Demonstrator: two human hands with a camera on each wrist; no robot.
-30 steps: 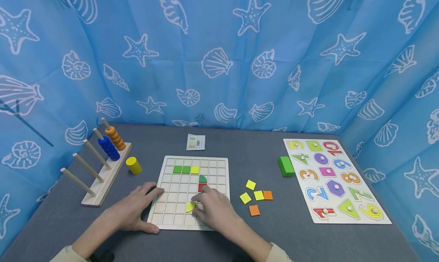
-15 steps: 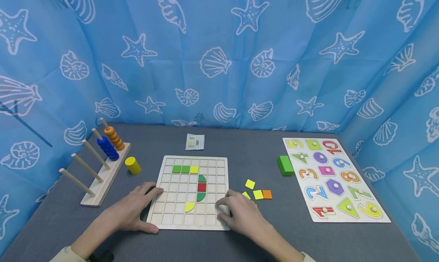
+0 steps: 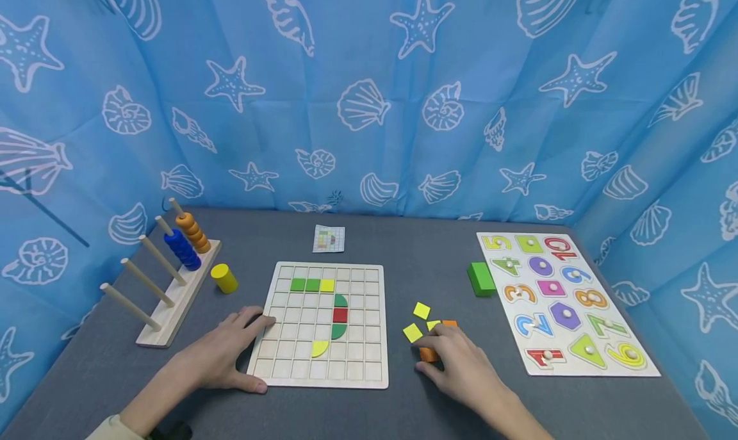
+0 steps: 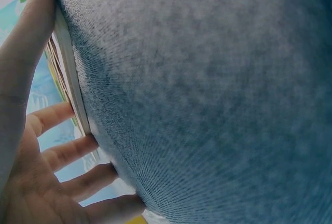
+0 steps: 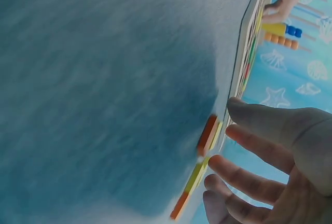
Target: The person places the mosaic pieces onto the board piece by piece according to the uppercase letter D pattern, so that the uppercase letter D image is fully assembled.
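Observation:
My left hand (image 3: 227,350) rests at the board's left side, thumb by the near left corner, fingers spread along the edge. The white gridded board (image 3: 280,367) carries two green squares (image 3: 305,285), a yellow square (image 3: 327,285), two green quarter-circles (image 3: 338,331), a red square (image 3: 340,315) and a yellow quarter-circle (image 3: 319,348). To its right, my right hand (image 3: 461,366) reaches over an orange tile (image 5: 208,135), thumb and forefinger on either side of it; no grip on it shows. Yellow tiles (image 3: 412,332) lie beside that hand, and another orange tile (image 3: 450,323) is partly covered.
A small pattern card (image 3: 329,239) lies behind the board. Leftward stand a peg rack (image 3: 179,293) with blue and orange beads and a yellow cylinder (image 3: 224,278). On the right are a green block (image 3: 481,279) and a number-and-shape puzzle (image 3: 567,305).
My right hand has left the lower green quarter-circle on the board and moved right to the loose tiles. The left hand stays at the board's edge.

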